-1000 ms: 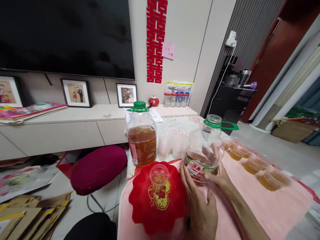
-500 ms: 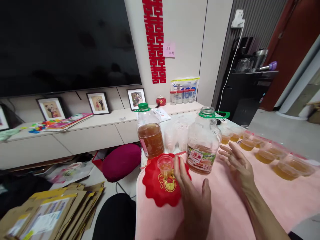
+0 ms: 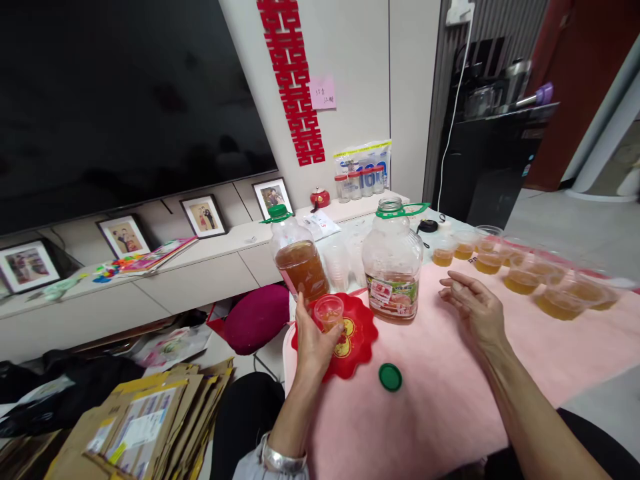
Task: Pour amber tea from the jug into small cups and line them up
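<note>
Left hand (image 3: 316,341) of the person looks closed about a small clear cup (image 3: 329,308), thumb on the near side and fingers along the other. The cup is over the red scalloped tray (image 3: 361,340) that spreads beneath and to the right of this hand; whether its base rests there or is slightly raised cannot be told. The right hand (image 3: 473,308) holds nothing, its fingers loosely bent above the pink cloth (image 3: 440,400).

Thin plastic is the likeliest weak point: too firm a pinch could buckle the wall and push liquid over the rim. The capped bottle (image 3: 301,263) stands just beyond the left fingers, so a careless outward swing might bump it. Ahead, between the two hands, the uncapped bottle (image 3: 393,267) could spill if a wrist caught it. Past the right hand, filled cups (image 3: 523,281) crowd together, and a sideways sweep could tip several.

As for the held cup, it is transparent, round-mouthed and apparently wider at the rim. Some amber liquid seems to lie low inside, though red from the tray shows through and makes its level hard to judge.
</note>
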The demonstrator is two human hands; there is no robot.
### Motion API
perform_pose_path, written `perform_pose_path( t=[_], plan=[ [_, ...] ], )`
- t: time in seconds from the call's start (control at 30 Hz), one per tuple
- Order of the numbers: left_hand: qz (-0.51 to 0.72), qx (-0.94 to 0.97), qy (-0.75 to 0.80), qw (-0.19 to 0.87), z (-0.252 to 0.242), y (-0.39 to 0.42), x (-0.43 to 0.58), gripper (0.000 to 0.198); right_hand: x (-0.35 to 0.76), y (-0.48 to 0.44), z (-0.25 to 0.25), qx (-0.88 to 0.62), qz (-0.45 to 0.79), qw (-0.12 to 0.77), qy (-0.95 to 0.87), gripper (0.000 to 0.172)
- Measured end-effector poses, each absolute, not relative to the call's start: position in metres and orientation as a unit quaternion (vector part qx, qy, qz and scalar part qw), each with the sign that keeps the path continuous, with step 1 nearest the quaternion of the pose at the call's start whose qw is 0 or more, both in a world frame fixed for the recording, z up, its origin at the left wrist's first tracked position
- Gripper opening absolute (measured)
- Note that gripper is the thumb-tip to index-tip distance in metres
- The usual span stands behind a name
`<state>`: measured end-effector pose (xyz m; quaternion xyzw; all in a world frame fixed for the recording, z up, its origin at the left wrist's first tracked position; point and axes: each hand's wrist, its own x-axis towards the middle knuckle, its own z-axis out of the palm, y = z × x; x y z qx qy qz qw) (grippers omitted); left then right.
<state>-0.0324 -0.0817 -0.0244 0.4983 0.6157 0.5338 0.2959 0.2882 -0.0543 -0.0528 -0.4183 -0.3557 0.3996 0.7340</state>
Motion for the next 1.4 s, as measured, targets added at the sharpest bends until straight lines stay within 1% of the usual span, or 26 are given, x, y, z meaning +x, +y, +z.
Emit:
perform_pose_path(
  t=[0.17,0.27,0.43,0.63,0.8,0.97,1.07,1.17,1.4],
  plan=[
    [0.536,0.478,0.594,0.363,-0.029,-0.069,-0.031,0.119,0.293,-0.058,-0.057,-0.433,0.413,0.714,-0.366,0.020],
    [0.540,0.479,0.574,0.387,-0.029,-0.066,-0.030,0.116,0.294,-0.059,-0.059,-0.436,0.416,0.708,-0.369,0.018],
    [0.553,0.469,0.558,0.402,-0.027,-0.065,-0.030,0.111,0.296,-0.061,-0.063,-0.429,0.424,0.700,-0.384,0.019],
    [0.557,0.482,0.532,0.418,-0.016,-0.077,-0.029,0.111,0.295,-0.065,-0.063,-0.399,0.437,0.684,-0.427,0.019],
    [0.557,0.466,0.515,0.456,0.001,-0.098,-0.009,0.117,0.287,-0.074,-0.054,-0.370,0.475,0.631,-0.490,0.024],
    [0.539,0.444,0.490,0.522,0.012,-0.125,0.025,0.121,0.280,-0.087,-0.038,-0.335,0.537,0.548,-0.546,0.032],
    [0.518,0.444,0.473,0.557,0.010,-0.138,0.045,0.119,0.279,-0.096,-0.029,-0.315,0.578,0.489,-0.572,0.037],
    [0.496,0.449,0.459,0.585,0.005,-0.145,0.061,0.113,0.281,-0.102,-0.027,-0.299,0.611,0.443,-0.584,0.040],
    [0.442,0.504,0.463,0.580,0.001,-0.147,0.080,0.108,0.290,-0.105,-0.037,-0.290,0.654,0.401,-0.572,0.039]
  ],
)
